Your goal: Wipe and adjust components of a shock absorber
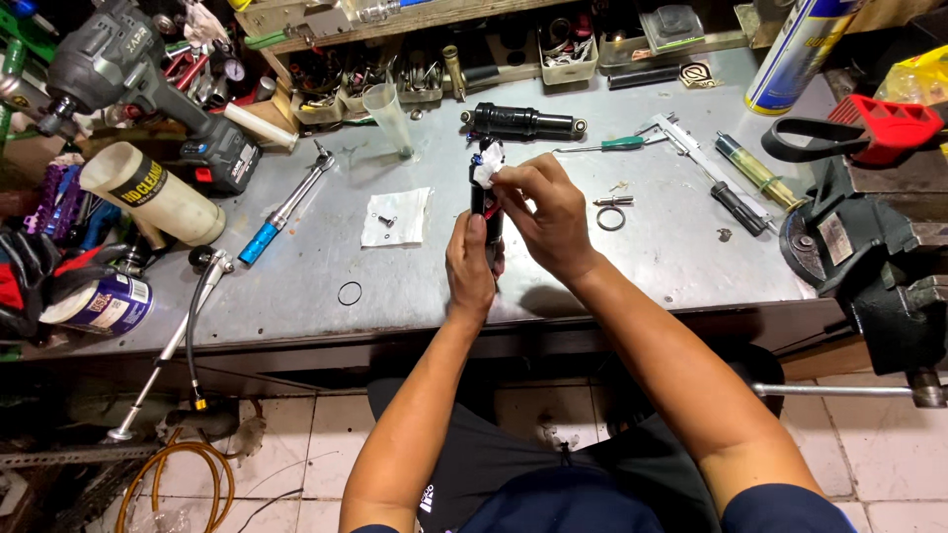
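Observation:
My left hand point(470, 265) grips a slim black cylindrical part point(479, 195), held upright over the front of the grey workbench point(553, 266). My right hand point(548, 212) pinches a small white piece of tissue point(488, 170) against the top end of that part. A blue fitting shows at the part's tip. Behind my hands, a black shock absorber body point(520, 121) lies flat on the bench.
A white tissue with a small screw point(395, 216), a blue-handled wrench point(284, 207), O-rings point(350, 292) point(610, 218), a green screwdriver point(614, 144), a caliper point(691, 146), a syringe point(758, 174), a plastic cup point(389, 116). Vise point(869, 266) at right, impact driver point(138, 79) at left.

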